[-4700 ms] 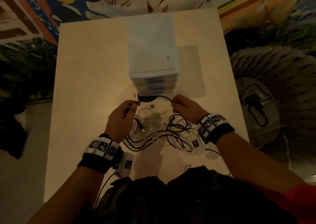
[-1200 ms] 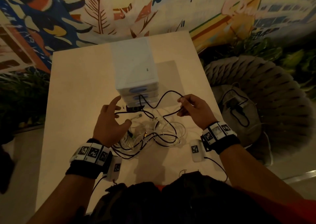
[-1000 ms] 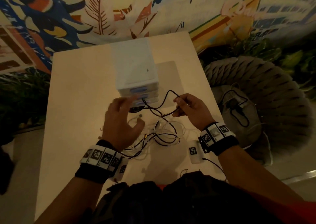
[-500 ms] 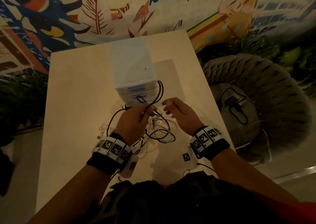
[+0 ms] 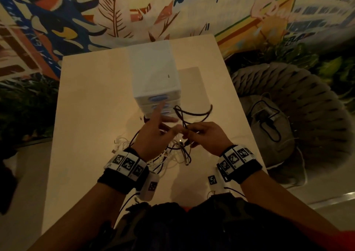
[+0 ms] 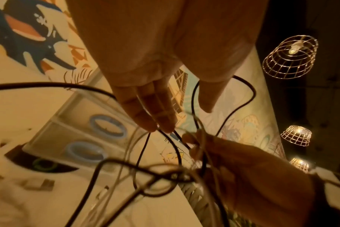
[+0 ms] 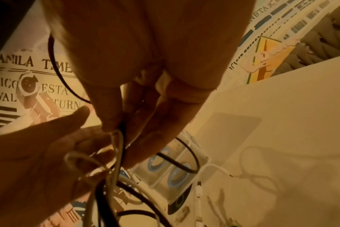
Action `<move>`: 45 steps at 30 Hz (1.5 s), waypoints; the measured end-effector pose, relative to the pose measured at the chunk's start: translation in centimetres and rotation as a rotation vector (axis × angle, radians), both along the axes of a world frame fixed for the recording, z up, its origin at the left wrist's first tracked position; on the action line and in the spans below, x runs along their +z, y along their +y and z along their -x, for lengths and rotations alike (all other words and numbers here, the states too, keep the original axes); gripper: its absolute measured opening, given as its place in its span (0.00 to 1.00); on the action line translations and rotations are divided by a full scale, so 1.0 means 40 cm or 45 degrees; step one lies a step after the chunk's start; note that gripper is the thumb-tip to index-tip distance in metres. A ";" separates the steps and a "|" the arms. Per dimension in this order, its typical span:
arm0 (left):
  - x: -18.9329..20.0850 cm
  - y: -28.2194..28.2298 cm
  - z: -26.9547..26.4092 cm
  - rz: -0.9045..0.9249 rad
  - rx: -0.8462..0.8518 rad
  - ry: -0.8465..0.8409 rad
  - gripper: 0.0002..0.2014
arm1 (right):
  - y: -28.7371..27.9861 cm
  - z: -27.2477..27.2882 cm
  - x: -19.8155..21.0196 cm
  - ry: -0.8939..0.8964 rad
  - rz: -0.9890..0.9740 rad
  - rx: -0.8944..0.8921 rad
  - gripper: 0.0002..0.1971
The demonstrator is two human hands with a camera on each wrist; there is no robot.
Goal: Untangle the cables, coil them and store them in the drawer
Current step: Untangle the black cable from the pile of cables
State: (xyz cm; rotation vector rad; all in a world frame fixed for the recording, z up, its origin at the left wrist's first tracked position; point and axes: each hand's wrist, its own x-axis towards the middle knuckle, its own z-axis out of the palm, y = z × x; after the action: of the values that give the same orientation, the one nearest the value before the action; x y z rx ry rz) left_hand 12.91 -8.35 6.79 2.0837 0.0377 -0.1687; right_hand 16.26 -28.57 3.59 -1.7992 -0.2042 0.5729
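Note:
A tangle of black and white cables [image 5: 173, 155] lies on the pale table [image 5: 92, 116] in front of a small white drawer unit [image 5: 153, 68] with blue oval handles [image 6: 107, 126]; its drawers are closed. My right hand [image 5: 185, 133] pinches a black cable [image 5: 194, 113] together with a thin white one [image 7: 116, 138], just above the pile. The black cable loops up toward the drawers. My left hand [image 5: 167, 122] is beside it with fingers [image 6: 151, 116] straight and spread, the tips brushing the black cable [image 6: 171, 138].
A black round item with a green ring [image 6: 43, 165] sits at the foot of the drawer unit, and a loose USB plug [image 6: 39, 184] lies near it. Right of the table stands a woven grey seat [image 5: 307, 101] holding a grey bag [image 5: 269, 128]. A painted wall is behind.
My left hand has let go of the black cable and spread its fingers. My right hand has closed in and pinched the cable. The black loop has swung to the right.

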 end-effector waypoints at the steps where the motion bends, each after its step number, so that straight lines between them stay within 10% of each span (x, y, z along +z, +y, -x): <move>1: -0.011 -0.006 0.007 -0.072 -0.061 0.041 0.38 | 0.001 -0.001 0.001 0.027 -0.043 -0.038 0.07; 6: -0.042 -0.008 0.022 -0.450 -0.261 0.005 0.14 | -0.005 0.002 0.000 0.084 -0.170 -0.256 0.06; 12: -0.073 0.034 0.033 -0.512 -0.287 -0.123 0.10 | -0.037 0.000 -0.008 0.168 -0.252 -0.416 0.05; 20: -0.090 0.073 0.073 -0.590 -0.286 -0.055 0.17 | -0.083 -0.026 -0.023 0.148 -0.196 -0.580 0.12; 25: -0.050 0.048 0.064 -0.627 -0.166 0.031 0.37 | -0.050 -0.020 0.010 0.184 -0.258 -0.490 0.07; 32: -0.086 -0.003 0.031 -1.057 -0.358 -0.098 0.17 | -0.016 -0.036 0.013 0.265 -0.154 -0.477 0.14; 36: -0.102 0.000 0.042 -1.042 -0.292 -0.184 0.15 | -0.074 -0.039 -0.016 -0.273 0.855 -0.354 0.21; 40: -0.098 -0.012 0.047 -1.062 -0.295 -0.236 0.11 | -0.015 -0.003 0.027 -0.921 0.767 0.091 0.15; 45: -0.108 0.000 0.052 -1.042 -0.137 -0.139 0.10 | 0.058 -0.012 0.020 -0.484 0.759 0.553 0.19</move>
State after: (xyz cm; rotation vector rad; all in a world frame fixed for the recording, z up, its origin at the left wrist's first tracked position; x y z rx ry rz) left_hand 10.82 -8.33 2.47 2.9109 -0.0876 -0.1118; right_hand 16.74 -26.24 4.38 -2.4620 -0.7630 0.6301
